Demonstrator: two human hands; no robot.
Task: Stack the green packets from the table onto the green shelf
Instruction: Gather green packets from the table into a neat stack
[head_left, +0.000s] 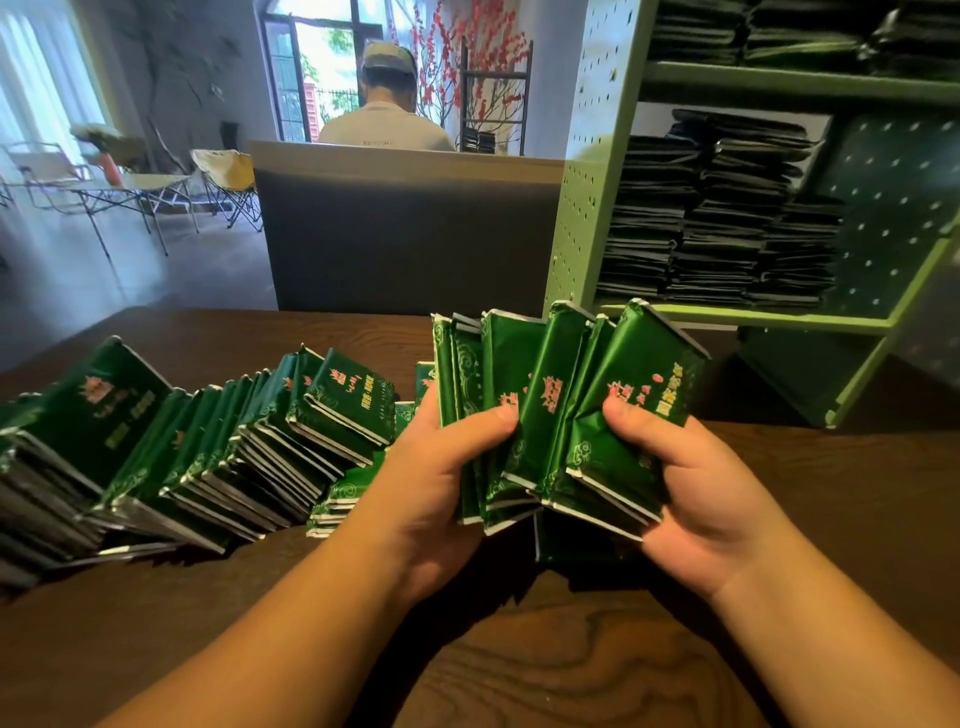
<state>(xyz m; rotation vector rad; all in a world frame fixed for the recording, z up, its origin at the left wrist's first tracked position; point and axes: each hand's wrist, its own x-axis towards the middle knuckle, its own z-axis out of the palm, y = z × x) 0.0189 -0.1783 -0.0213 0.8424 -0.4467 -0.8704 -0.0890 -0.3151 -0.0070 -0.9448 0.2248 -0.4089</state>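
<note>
The dark wooden table (519, 675) runs under both forearms and bears everything noted here. The green shelf (587, 208) stands beyond the fingertips on the right side, its perforated upright just behind the held bundle; dark packet stacks (717, 223) fill its middle level and more lie on the level above. A long slumped row of green packets (208, 447) lies on the table outward of the left hand's knuckles, leaning over like fallen dominoes, its near end just beside that hand. A fanned bundle of packets (561, 415) stands upright between the two hands, above the table. The left hand (441, 483) grips the bundle's left side, thumb across the front. The right hand (696, 493) grips its right side, thumb pressed on the front packet, fingers curled behind.
</note>
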